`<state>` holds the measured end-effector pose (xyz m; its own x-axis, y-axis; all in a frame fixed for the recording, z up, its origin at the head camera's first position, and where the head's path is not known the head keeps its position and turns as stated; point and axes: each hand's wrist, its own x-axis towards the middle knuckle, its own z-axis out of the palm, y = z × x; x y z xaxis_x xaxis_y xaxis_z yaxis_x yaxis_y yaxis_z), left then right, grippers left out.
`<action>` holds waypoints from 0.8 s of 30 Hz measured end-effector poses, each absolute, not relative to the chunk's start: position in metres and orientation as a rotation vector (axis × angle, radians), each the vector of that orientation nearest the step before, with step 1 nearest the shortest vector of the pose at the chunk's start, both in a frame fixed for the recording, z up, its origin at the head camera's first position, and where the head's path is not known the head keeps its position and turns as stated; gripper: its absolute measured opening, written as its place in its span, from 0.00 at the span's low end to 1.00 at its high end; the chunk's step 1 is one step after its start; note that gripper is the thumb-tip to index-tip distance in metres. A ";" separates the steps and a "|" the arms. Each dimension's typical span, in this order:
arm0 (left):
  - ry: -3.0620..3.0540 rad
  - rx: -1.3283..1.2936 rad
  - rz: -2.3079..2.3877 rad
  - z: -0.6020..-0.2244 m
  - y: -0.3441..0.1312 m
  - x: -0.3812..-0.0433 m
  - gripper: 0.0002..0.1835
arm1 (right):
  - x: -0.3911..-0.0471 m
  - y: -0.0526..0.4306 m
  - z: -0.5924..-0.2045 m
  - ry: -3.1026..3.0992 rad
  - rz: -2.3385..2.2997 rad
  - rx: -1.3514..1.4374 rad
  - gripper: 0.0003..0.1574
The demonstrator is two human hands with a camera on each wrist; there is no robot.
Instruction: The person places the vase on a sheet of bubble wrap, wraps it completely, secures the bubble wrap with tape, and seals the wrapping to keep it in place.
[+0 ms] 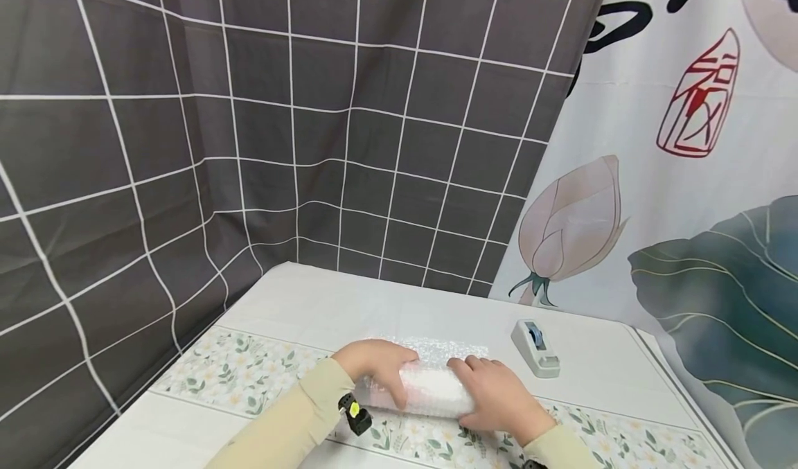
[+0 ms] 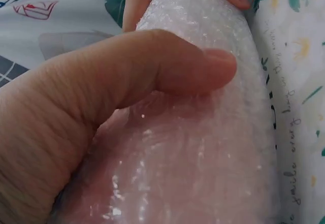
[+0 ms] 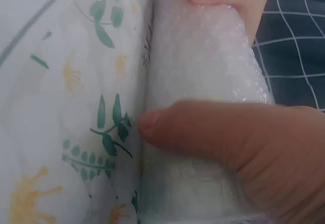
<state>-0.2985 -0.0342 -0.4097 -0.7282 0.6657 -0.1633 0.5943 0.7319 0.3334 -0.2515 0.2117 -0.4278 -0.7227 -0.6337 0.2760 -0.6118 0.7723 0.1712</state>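
Observation:
A roll of bubble wrap (image 1: 434, 394) lies crosswise on the flowered band of the table, with a pinkish tint showing through its left part. My left hand (image 1: 377, 366) grips the left end, its thumb (image 2: 198, 70) laid over the top of the plastic. Round the right end curls my right hand (image 1: 499, 394), the thumb (image 3: 193, 127) across the near side. A flat flap of the wrap (image 1: 458, 348) extends behind the roll, away from me. What lies inside is hidden by the layers.
A pale tape dispenser (image 1: 536, 348) with a blue reel stands to the right, beyond my right hand. The white table (image 1: 299, 292) meets a dark gridded curtain (image 1: 268, 136) at the back and left. A lotus-print cloth (image 1: 630, 178) hangs at the right.

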 end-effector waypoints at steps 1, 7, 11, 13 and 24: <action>2.662 0.991 0.378 -0.409 -0.035 -0.299 0.39 | -0.253 0.211 -0.428 -2.653 -0.085 0.961 0.51; 2.871 1.120 0.126 -0.410 -0.034 -0.284 0.44 | -0.262 0.211 -0.421 -2.793 0.040 0.993 0.47; 3.019 1.209 -0.128 -0.416 -0.028 -0.268 0.53 | -0.270 0.210 -0.415 -2.999 0.234 1.020 0.47; 3.057 1.214 -0.204 -0.419 -0.026 -0.263 0.56 | -0.275 0.209 -0.413 -3.107 0.382 1.019 0.46; 3.183 1.280 -0.305 -0.429 -0.023 -0.263 0.47 | -0.285 0.208 -0.407 -3.292 0.732 1.021 0.44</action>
<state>-0.2629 -0.0233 -0.4292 -0.6846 0.6978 0.2108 0.6450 0.7146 -0.2708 -0.2854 0.2082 -0.4072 -0.7661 -0.5992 -0.2324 -0.4443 0.7550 -0.4822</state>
